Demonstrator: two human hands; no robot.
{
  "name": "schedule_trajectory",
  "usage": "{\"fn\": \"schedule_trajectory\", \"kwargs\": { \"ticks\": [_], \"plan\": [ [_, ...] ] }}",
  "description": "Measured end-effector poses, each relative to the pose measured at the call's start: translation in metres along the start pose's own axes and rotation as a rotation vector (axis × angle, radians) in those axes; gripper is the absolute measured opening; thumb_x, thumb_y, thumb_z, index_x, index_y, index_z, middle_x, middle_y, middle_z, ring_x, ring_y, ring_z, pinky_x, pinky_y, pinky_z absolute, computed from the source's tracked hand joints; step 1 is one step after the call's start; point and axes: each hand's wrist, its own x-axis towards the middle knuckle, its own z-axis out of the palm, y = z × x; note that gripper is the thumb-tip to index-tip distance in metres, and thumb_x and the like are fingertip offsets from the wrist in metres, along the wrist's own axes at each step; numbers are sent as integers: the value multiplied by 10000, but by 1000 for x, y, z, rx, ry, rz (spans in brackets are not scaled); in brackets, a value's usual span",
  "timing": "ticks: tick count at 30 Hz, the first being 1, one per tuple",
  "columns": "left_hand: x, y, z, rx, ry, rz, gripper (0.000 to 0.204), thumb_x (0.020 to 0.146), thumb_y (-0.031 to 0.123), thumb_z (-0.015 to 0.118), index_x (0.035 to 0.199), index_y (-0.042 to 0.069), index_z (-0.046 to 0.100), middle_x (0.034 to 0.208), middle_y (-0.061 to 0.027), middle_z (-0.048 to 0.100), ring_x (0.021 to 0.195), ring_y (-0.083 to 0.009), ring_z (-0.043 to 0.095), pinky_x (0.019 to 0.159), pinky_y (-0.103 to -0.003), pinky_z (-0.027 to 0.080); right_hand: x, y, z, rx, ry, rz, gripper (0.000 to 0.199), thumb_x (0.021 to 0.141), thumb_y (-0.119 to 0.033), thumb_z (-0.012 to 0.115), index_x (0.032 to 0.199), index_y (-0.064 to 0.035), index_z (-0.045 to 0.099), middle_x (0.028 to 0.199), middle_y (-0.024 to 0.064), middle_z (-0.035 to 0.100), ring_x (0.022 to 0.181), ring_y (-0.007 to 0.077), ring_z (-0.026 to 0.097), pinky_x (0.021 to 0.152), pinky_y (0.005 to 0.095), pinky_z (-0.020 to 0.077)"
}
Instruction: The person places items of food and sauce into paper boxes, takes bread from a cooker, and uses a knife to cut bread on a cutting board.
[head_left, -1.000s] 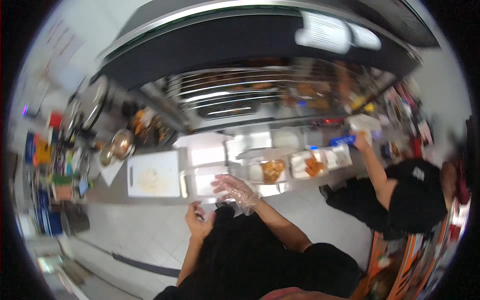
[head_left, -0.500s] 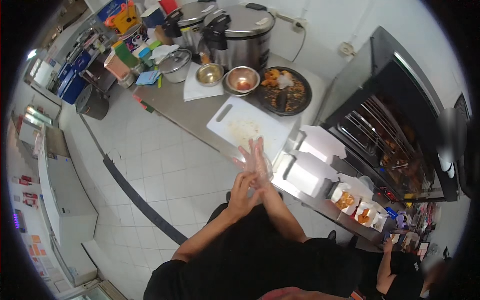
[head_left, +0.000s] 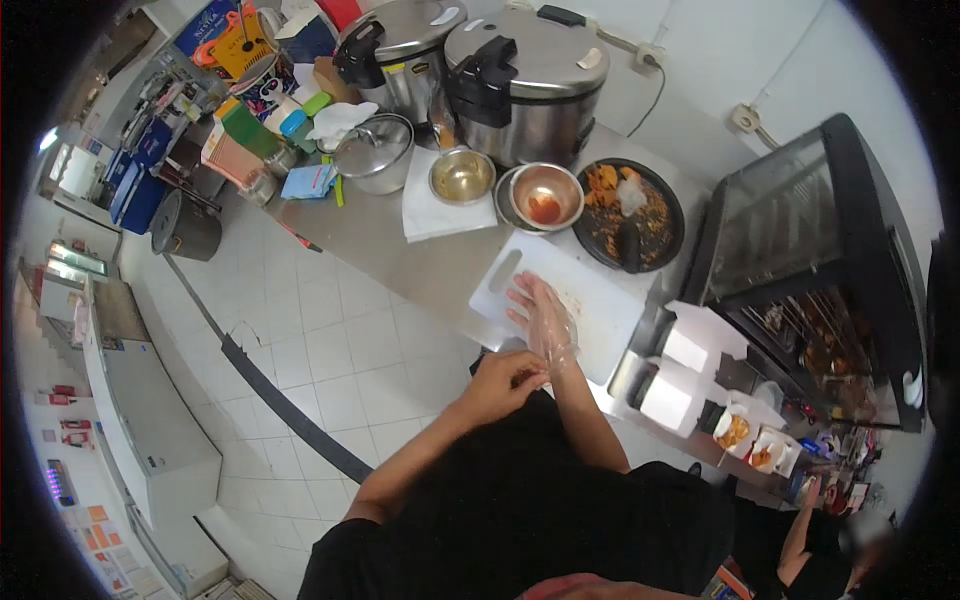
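Note:
A clear disposable plastic glove (head_left: 565, 345) covers my right hand (head_left: 543, 312), whose fingers are stretched out over the white cutting board (head_left: 602, 318). My bare left hand (head_left: 503, 385) is closed at the glove's cuff by my right wrist, with thumb and fingertips pinching its edge. Crumbs and stains dot the board. Behind it stand a metal bowl with orange-red residue (head_left: 546, 196) and a second metal bowl (head_left: 462, 176). A round black pan (head_left: 655, 253) holds orange food pieces, brown crumbs and a crumpled piece of clear plastic.
Two large steel cookers (head_left: 530, 130) stand against the wall, near a lidded pot (head_left: 383, 158). Right of the board are open white boxes (head_left: 680, 398), two containing food, beside a glass-fronted cabinet (head_left: 770, 215). A co-worker's arm (head_left: 797, 545) shows at the lower right.
My left hand has moved from the right palm down to the glove's cuff. My right hand has shifted right and its fingers tilt leftward. The view has swung left, shifting the counter things rightward.

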Motion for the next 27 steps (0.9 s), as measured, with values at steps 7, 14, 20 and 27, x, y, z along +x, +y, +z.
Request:
{"fn": "schedule_trajectory", "kwargs": {
  "ticks": [7,14,20,27],
  "plan": [
    [161,-25,-195,-10,-6,-28,285,1007,243,668,1215,48,677,1167,-55,698,1068,-149,643,950,-342,518,106,-35,27,5,58,1,370,1059,-323,577,1311,-53,588,1224,96,672,1032,217,663,891,385,536],
    [391,-2,-314,642,416,471,339,1045,240,544,1359,169,650,1276,-81,635,1177,-201,565,1028,-338,431,135,-96,57,-331,-16,-76,299,1056,-192,579,1292,-11,603,1165,104,700,988,179,686,859,321,555],
    [465,2,-340,166,-166,290,413,968,-6,577,1317,169,710,1011,-84,651,935,-182,569,905,-293,439,141,-107,47,-358,175,-65,264,1044,-139,592,1276,-16,616,1191,117,699,1010,188,688,882,323,555],
    [506,79,-377,-150,-191,683,652,801,184,854,1407,110,627,1208,-121,712,1146,-196,639,1027,-354,471,164,-218,108,-609,289,-89,241,974,-132,699,1196,-37,683,1140,100,714,1012,196,694,878,331,575]
  ]
}}
